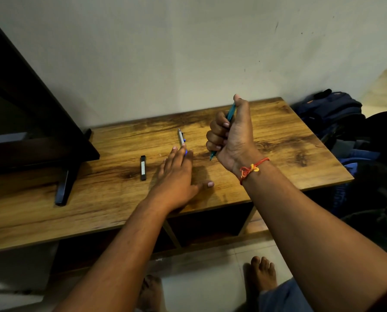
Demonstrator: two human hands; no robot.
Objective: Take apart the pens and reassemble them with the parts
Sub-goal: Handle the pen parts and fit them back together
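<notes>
The right hand (229, 131) gripped a slim teal pen (230, 112) in its fist, thumb over the top end, dark tip pointing down above the bench (278, 143). The left hand (176, 176) lay flat with straight fingers, its fingertips at the near end of a grey pen (181, 137) with blue trim, which lay on the wood.

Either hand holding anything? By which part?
Right hand grips the teal pen round its middle, tip sticking out below the fist. Left hand holds nothing; its straight fingers lie at the near end of the grey pen.
</notes>
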